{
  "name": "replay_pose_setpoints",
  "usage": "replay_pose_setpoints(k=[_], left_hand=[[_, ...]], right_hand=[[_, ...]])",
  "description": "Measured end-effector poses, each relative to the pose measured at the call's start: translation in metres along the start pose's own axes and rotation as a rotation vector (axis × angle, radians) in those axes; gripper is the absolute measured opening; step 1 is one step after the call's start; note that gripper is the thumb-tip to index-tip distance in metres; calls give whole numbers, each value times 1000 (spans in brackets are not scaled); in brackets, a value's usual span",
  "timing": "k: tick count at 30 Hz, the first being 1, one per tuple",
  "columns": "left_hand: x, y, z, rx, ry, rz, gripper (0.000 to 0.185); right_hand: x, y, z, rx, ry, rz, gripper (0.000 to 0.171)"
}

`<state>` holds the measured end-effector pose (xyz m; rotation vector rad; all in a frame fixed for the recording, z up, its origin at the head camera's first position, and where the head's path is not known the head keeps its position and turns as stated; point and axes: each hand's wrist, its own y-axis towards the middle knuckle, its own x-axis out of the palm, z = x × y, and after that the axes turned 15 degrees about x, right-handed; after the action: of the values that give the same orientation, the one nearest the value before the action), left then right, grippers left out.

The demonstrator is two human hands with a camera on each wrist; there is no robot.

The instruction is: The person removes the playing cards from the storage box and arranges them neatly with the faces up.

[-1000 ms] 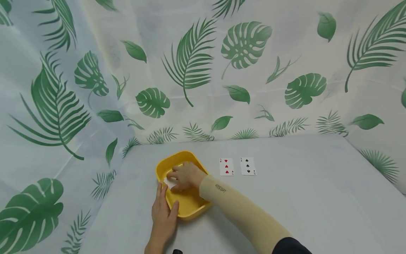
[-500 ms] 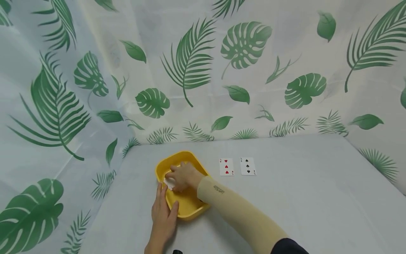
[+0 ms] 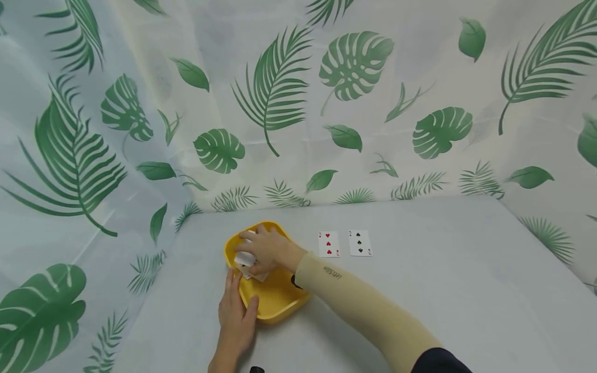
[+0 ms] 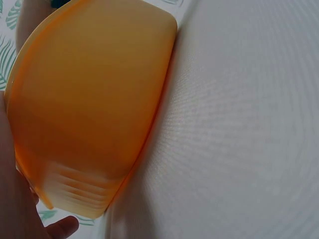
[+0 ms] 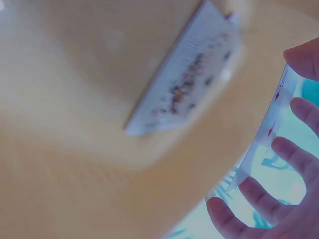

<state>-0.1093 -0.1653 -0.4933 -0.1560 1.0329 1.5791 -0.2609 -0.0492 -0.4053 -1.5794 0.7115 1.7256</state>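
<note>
The right hand (image 3: 267, 250) has its grip closed on a single playing card (image 3: 244, 258), fingers curled over one edge and the thumb under the other; the right wrist view shows this card (image 5: 264, 134) bowed between the fingertips (image 5: 299, 107), with red pips along its edge, a hold that seems meant to peel one card away from the others. The hand and card sit just above the far end of the yellow tray (image 3: 275, 303), so the card is raised off the tray floor but not yet beyond the rim. Below it, the rest of the cards (image 3: 254, 274) lie in a loose stack on the tray bottom; in the right wrist view that stack (image 5: 182, 84) appears blurred and lying flat. The left hand (image 3: 237, 317) lies flat on the bench (image 3: 443, 290) with straight fingers along the tray's left side and the thumb resting on its near rim, its grip wide and holding nothing; it looks placed there to steady the tray while the other hand draws from it. The left wrist view shows the tray's outer wall (image 4: 89, 109) right beside the palm. Just right of the tray, well clear of both hands, a three of hearts (image 3: 328, 244) and a three of spades (image 3: 359, 243) lie face up side by side, apart from each other and squared to the bench edge, as if laid out in a row.
</note>
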Motion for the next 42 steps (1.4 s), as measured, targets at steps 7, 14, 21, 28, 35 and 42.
replay_pose_setpoints(k=[7, 14, 21, 28, 35, 42], left_hand=[[-1, 1, 2, -18, -13, -10, 57], [-3, 0, 5, -52, -8, -35, 60], [-4, 1, 7, -85, -13, -50, 61], [-3, -2, 7, -86, -28, -54, 62], [-3, -5, 7, -94, -36, -60, 63], [-3, -3, 5, -43, -24, -37, 62]], right_hand=[[-31, -26, 12, -104, -34, 72, 65], [-43, -63, 39, -184, -55, 164, 62], [-39, -99, 77, -172, -74, 234, 57], [-20, -135, 123, -133, 88, 174, 54], [5, -167, 173, -30, 148, 65, 57], [26, -183, 217, 78, 179, -2, 59]])
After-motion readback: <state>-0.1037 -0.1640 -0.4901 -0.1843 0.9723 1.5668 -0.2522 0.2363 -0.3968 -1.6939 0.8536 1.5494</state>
